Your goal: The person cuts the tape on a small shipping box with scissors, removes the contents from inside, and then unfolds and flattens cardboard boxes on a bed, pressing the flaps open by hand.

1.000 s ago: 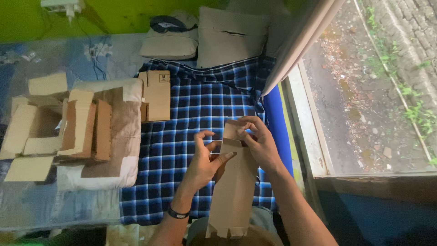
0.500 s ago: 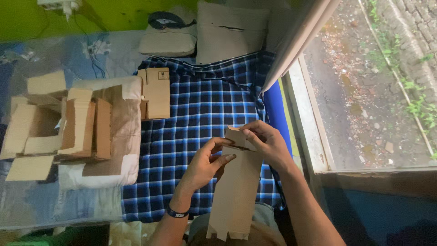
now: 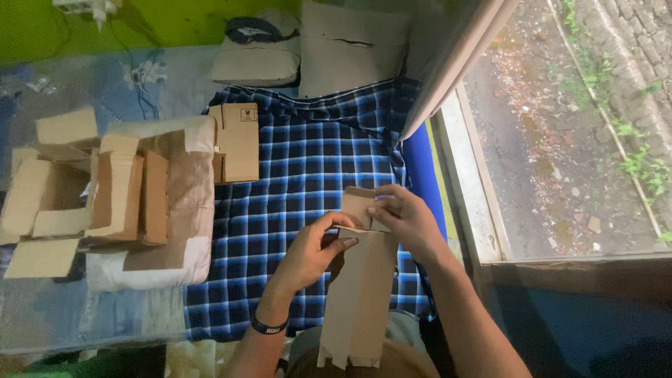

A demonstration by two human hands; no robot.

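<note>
A long flat brown cardboard box blank (image 3: 360, 294) rests over my lap above a blue checked blanket (image 3: 308, 161). My left hand (image 3: 315, 252) pinches the top left edge of the blank, thumb on the fold. Its top flap is bent over under the fingers of my right hand (image 3: 406, 217). A dark band sits on my left wrist.
A flat folded carton (image 3: 238, 143) lies on the blanket's far left. Several open cardboard boxes (image 3: 105, 189) are piled on a white pillow at the left. Two pillows (image 3: 350, 45) rest against the green wall. A window frame (image 3: 469, 189) and curtain run along the right.
My hands have dropped slightly with the blank, and my right hand has bent the top flap further over. My left thumb has slid up to the fold.
</note>
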